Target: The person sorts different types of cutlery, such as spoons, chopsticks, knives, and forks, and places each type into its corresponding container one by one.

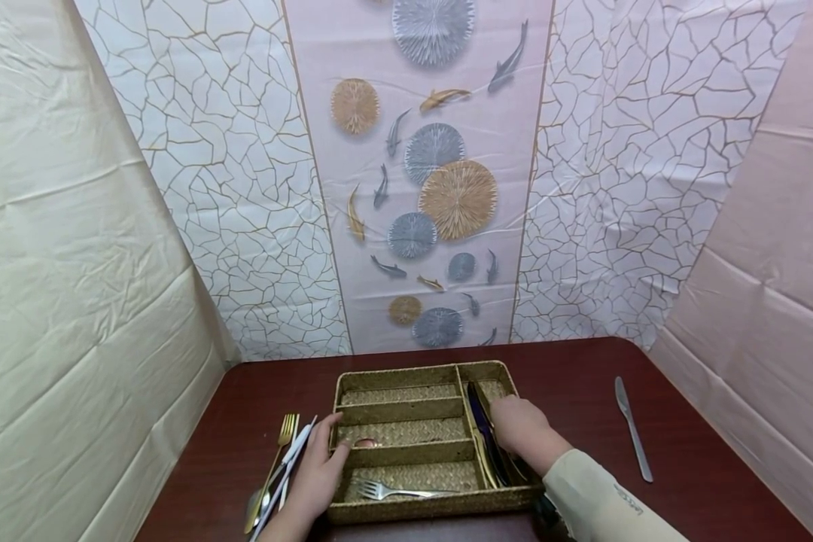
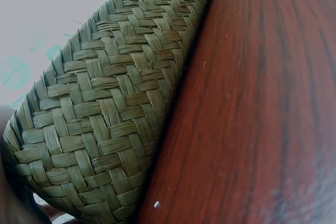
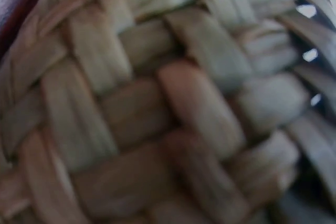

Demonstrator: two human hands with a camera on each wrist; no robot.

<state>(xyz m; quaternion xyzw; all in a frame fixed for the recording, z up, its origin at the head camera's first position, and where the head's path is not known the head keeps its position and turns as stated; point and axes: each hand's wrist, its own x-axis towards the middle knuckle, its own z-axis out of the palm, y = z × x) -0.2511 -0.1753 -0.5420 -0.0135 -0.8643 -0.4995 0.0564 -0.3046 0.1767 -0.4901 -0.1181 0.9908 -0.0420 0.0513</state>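
There are two hands (image 1: 318, 470) (image 1: 520, 426), one tray (image 1: 413, 511), four compartments (image 1: 393, 394) and two visible forks (image 1: 378, 490) (image 1: 287, 430).

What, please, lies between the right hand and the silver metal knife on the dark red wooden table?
In the head view, only bare table separates the right hand from the knife.

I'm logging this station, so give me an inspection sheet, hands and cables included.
Surface: reddish table, white speck.
Job's things: tray; dark and gold cutlery in its right compartment; silver fork in the front one; pinkish item, partly hidden, in the middle one.
Clutter: cutlery left of the tray; knife to its right.
Hands: left hand touches the tray's left rim; right hand at the right compartment, grip hidden.
Cables: nothing seen.
Surroundings: patterned cloth behind, plain cloths beside.
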